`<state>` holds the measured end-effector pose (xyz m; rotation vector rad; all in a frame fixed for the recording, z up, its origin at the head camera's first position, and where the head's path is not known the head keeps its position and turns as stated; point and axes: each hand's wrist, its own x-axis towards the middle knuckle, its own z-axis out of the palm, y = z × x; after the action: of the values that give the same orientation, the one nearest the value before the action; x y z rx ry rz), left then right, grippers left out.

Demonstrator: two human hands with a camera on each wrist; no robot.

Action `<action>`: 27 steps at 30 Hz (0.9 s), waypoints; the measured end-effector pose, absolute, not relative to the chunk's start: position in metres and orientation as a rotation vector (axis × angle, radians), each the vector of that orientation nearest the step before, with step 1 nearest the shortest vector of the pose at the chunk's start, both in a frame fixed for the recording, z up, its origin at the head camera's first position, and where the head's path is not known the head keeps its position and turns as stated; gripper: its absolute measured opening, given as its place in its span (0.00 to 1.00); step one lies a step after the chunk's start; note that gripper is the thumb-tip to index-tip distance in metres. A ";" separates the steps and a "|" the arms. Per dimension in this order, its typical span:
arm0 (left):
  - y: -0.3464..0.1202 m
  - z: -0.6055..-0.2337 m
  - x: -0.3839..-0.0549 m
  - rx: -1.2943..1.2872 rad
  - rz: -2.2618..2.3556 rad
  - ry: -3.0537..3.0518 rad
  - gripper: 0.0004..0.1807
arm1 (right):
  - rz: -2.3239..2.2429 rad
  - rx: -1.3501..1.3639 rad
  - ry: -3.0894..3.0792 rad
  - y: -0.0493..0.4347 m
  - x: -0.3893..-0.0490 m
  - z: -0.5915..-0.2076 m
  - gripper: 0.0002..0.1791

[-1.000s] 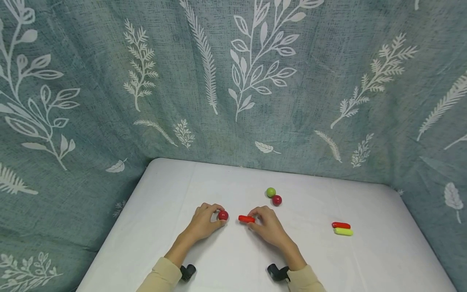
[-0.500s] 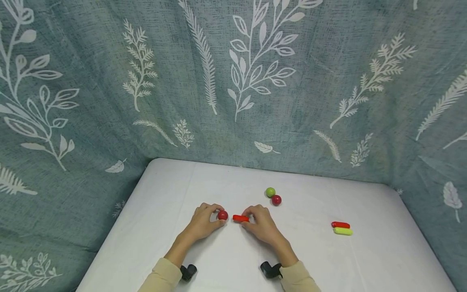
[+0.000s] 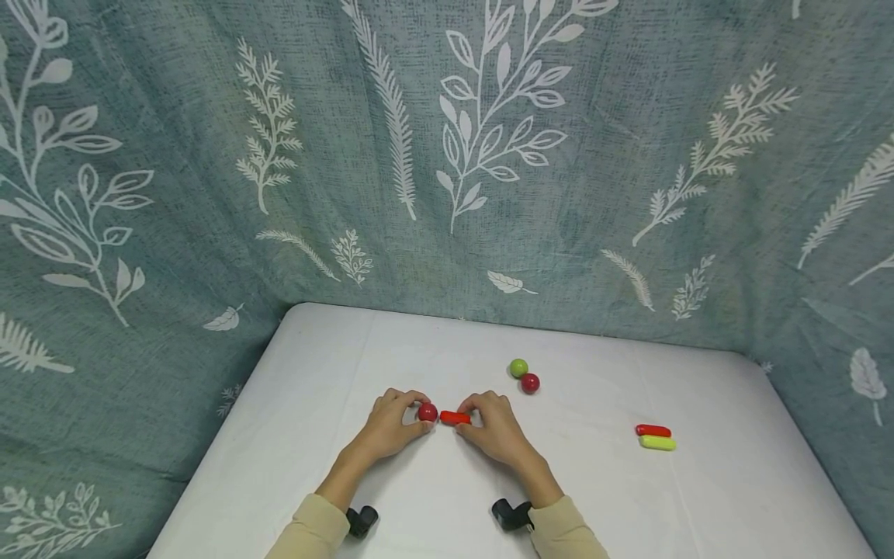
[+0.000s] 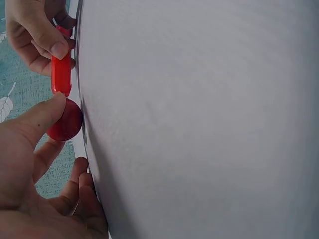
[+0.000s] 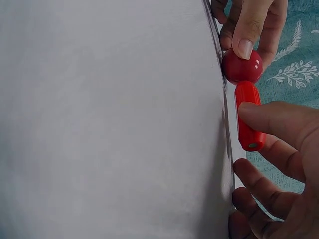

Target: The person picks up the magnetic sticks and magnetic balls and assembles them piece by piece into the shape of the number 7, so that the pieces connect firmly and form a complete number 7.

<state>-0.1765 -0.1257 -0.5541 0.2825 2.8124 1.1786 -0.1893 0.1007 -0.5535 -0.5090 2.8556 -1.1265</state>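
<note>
My left hand (image 3: 388,427) pinches a dark red ball (image 3: 427,412) between thumb and fingers, low over the white table. From the other side my right hand (image 3: 497,428) holds a short bright red rod (image 3: 455,418) the same way. One end of the rod (image 5: 248,114) meets the ball (image 5: 241,66) in the right wrist view, where a small greyish disc shows in its other end. Seen from the left wrist, the rod (image 4: 61,74) and ball (image 4: 67,122) stand in line; the left thumb covers part of the spot where they meet.
Farther back on the white table (image 3: 335,349) a green ball (image 3: 518,368) and another red ball (image 3: 530,383) lie together. To the right, a red rod (image 3: 653,431) and a yellow-green rod (image 3: 657,443) lie side by side. A patterned green curtain (image 3: 447,155) hangs behind.
My right hand has moved left with the red rod, closing the gap to the red ball. The left hand has kept its place and its hold on the ball.
</note>
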 end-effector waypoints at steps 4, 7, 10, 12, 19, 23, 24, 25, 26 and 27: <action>-0.125 -0.554 -0.176 0.277 1.175 2.815 0.19 | -1.126 -0.512 2.859 0.101 -0.189 -0.554 0.09; -0.125 -0.554 -0.176 0.276 1.164 2.817 0.19 | -1.122 -0.521 2.861 0.100 -0.188 -0.554 0.09; -0.124 -0.553 -0.176 0.276 1.162 2.815 0.20 | -1.120 -0.519 2.861 0.100 -0.188 -0.554 0.09; -0.124 -0.552 -0.176 0.272 1.169 2.811 0.20 | -1.117 -0.518 2.863 0.100 -0.188 -0.554 0.09; -0.123 -0.551 -0.176 0.269 1.159 2.815 0.19 | -1.118 -0.516 2.866 0.100 -0.188 -0.555 0.10; -0.124 -0.551 -0.175 0.270 1.167 2.812 0.19 | -1.118 -0.513 2.862 0.100 -0.187 -0.554 0.10; -0.124 -0.551 -0.175 0.271 1.169 2.811 0.19 | -1.118 -0.511 2.861 0.100 -0.187 -0.554 0.10; -0.124 -0.551 -0.175 0.272 1.171 2.811 0.19 | -1.119 -0.510 2.860 0.100 -0.187 -0.554 0.10; -0.124 -0.552 -0.176 0.273 1.172 2.811 0.19 | -1.119 -0.509 2.859 0.100 -0.187 -0.554 0.10; -0.124 -0.552 -0.176 0.275 1.173 2.811 0.19 | -1.121 -0.506 2.857 0.100 -0.187 -0.554 0.10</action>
<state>-0.1756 -0.1241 -0.5518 0.2749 2.8110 1.1732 -0.1867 0.0998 -0.5542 -0.5060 2.8572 -1.1206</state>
